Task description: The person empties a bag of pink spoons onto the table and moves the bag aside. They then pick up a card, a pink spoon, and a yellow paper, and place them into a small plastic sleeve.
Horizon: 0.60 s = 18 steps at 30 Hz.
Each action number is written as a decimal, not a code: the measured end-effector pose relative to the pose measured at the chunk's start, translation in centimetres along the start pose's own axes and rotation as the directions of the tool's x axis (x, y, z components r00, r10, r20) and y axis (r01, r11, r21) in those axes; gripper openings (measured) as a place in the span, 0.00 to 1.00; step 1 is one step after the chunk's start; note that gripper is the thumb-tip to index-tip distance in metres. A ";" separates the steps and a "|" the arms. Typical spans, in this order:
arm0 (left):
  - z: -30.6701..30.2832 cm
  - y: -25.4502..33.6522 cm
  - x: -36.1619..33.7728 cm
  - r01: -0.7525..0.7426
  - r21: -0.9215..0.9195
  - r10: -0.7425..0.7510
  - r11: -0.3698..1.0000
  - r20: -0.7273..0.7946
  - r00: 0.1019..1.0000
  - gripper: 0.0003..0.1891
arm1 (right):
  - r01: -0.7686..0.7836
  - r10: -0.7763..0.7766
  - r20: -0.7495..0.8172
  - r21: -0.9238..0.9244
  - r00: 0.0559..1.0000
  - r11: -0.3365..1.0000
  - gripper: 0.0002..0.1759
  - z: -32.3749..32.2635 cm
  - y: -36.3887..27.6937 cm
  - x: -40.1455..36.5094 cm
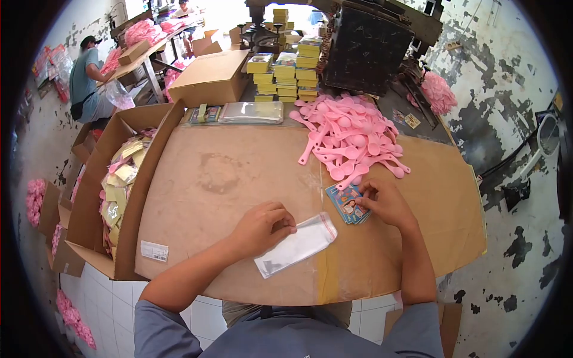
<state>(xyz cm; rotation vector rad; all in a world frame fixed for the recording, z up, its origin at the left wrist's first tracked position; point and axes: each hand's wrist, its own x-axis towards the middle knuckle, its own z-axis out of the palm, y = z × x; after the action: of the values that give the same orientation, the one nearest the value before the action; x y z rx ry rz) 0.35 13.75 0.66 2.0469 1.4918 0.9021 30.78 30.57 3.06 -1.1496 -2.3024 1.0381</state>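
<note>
My left hand has its fingers curled in, fingertips close together at the upper edge of a stack of clear plastic bags; whether it pinches anything is hidden. The bags lie flat on the cardboard-covered table, with a pinkish strip at their right end. To the right, my right hand has its thumb and fingers closed on a card at the edge of a small stack of blue printed cards. Just beyond the cards rises a heap of pink plastic scoops, some touching the stack.
On the left stands an open cardboard box of packed bags. Behind are a closed carton, more clear bags, a banded card bundle, stacked yellow-edged cards and a black machine part. Another person sits at a far table.
</note>
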 end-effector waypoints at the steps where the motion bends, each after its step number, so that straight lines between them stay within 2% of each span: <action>1: -0.2 0.5 0.0 0.057 -0.051 -0.056 0.997 0.014 0.998 0.09 | -0.027 0.027 0.005 0.067 1.000 0.997 0.12 0.2 0.3 0.1; 2: -0.3 0.7 0.0 0.115 -0.101 -0.112 0.988 0.030 0.993 0.07 | -0.052 0.051 0.012 0.133 0.999 0.990 0.12 0.3 0.5 0.3; 5: 0.0 0.8 0.0 0.120 -0.148 -0.130 0.982 -0.058 0.990 0.07 | -0.072 0.068 0.024 0.206 0.997 0.976 0.10 0.3 0.9 0.3; 8: 0.0 -0.1 -0.2 -0.008 -0.017 0.007 1.000 -0.051 0.999 0.09 | 0.034 -0.033 -0.031 0.046 0.999 0.998 0.08 -0.4 -0.4 -0.2; 11: -0.4 0.6 -0.2 0.023 -0.032 -0.025 0.999 -0.038 0.999 0.09 | 0.217 -0.224 -0.074 -0.089 0.972 0.972 0.06 -1.7 -0.9 -0.4; 14: 0.4 0.6 -0.2 -0.055 -0.144 0.032 0.988 -0.161 0.987 0.08 | 0.245 -0.248 0.010 0.114 0.969 0.963 0.06 -0.5 -1.5 -0.7; 17: 0.2 0.4 -0.2 0.033 -0.176 -0.056 0.984 -0.128 0.990 0.08 | 0.350 -0.437 0.199 0.357 0.877 0.866 0.06 3.2 -3.5 -1.2; 18: 0.2 0.3 -0.2 0.055 -0.220 -0.087 0.974 -0.137 0.987 0.08 | 0.370 -0.427 0.228 0.254 0.875 0.894 0.06 3.8 -3.8 -1.5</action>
<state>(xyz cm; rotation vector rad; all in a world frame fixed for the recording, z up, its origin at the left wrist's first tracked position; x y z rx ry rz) 0.61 13.44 0.66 1.7938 1.4602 1.1522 27.37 26.15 3.42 -0.4338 -2.4263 1.2907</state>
